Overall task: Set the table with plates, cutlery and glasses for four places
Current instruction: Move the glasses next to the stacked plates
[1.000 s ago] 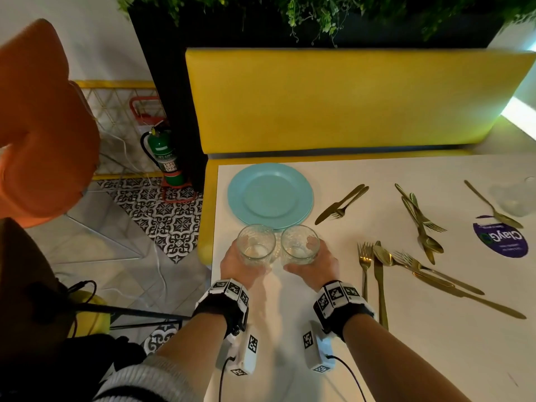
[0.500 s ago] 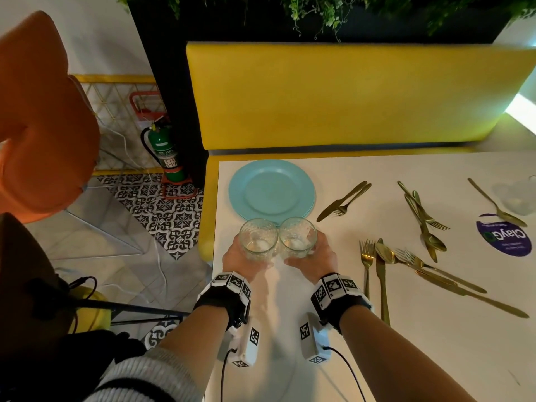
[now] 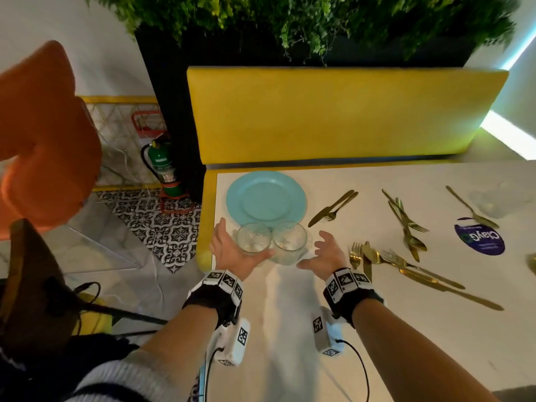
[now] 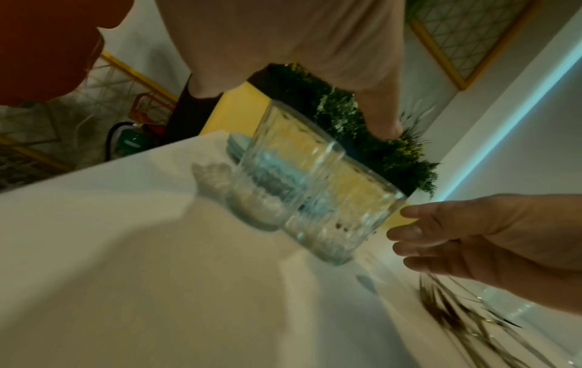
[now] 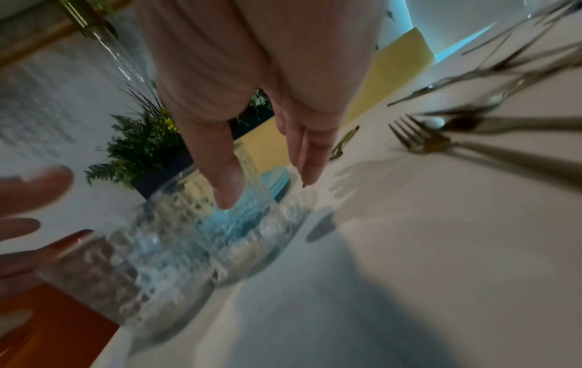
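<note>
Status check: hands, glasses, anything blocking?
Left hand open, right hand open. Two glasses standing together before blue plates. Cutlery scattered right.

Table (image 3: 290,329): plates (image 3: 266,198), glasses (image 3: 271,240), cutlery (image 3: 406,227).

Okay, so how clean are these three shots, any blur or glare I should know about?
Head view: mostly sharp, wide-angle bend at the edges, the far glass washed out near the bright strip light. Left wrist view: two glasses fairly clear, forks streaked. Right wrist view: heavy motion blur, glasses smeared, fork soft.
</note>
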Demonstrator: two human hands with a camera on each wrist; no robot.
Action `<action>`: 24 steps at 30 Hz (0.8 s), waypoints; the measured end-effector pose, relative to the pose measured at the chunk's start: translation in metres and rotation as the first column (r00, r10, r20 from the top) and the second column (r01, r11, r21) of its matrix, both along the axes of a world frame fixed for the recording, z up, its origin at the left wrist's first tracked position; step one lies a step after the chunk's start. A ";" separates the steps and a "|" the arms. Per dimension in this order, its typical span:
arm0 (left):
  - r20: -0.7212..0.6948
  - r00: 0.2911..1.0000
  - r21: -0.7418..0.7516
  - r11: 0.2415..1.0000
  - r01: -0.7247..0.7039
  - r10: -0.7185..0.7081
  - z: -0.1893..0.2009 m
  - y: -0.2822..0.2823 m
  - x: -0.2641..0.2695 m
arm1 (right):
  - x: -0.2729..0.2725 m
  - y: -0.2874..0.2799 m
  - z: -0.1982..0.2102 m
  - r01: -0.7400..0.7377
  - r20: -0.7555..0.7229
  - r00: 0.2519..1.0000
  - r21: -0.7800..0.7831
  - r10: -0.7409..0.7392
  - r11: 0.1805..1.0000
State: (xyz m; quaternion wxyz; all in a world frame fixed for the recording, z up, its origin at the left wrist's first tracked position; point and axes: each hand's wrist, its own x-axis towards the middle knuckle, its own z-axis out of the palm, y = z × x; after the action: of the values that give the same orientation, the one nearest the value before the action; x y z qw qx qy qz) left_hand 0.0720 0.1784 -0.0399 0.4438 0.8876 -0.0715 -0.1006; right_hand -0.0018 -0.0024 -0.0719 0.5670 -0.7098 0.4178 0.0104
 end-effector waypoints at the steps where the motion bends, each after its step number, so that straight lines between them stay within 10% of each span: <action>1: 0.087 0.996 -0.056 0.998 -0.031 0.035 0.003 -0.003 0.000 | -0.001 -0.003 0.008 -0.003 -0.001 1.000 0.008 0.003 1.000; 13: 0.236 0.945 -0.119 0.958 0.261 -0.228 0.079 -0.140 -0.014 | -0.060 -0.100 0.112 0.066 0.031 0.998 -0.314 -0.059 0.947; 24: -0.091 0.839 -0.148 0.840 0.522 -0.537 0.062 -0.363 -0.095 | -0.174 -0.316 0.103 0.354 -0.007 0.922 -0.389 -0.387 0.851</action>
State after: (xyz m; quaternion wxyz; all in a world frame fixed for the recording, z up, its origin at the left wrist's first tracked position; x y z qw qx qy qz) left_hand -0.0230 -0.1850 0.0219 0.4538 0.7971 -0.2913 -0.2719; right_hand -0.1759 -0.3184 0.0306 0.3916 -0.7110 0.5645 -0.1500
